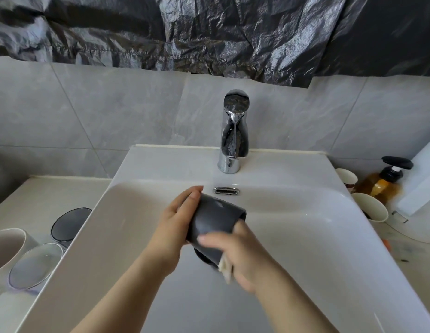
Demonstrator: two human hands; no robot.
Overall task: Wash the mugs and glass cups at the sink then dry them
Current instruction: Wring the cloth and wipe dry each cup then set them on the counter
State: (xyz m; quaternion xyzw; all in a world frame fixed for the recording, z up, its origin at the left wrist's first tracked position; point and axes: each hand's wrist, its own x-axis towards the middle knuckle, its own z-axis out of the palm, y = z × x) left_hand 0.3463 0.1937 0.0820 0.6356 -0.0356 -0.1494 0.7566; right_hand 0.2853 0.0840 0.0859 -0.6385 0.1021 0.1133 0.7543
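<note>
Two hands (175, 219) (245, 253) grip dark mug (214, 219), tilted, far end toward faucet (233, 131).

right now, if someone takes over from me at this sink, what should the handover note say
Left hand grips the dark mug over the sink. Right hand holds a pale cloth against it.
Beige mug, clear glass cup and dark glass cup stand on the left counter; washed or not, cannot tell.
No stream shows at the tap.
Left: finish this mug, then check the three.
</note>
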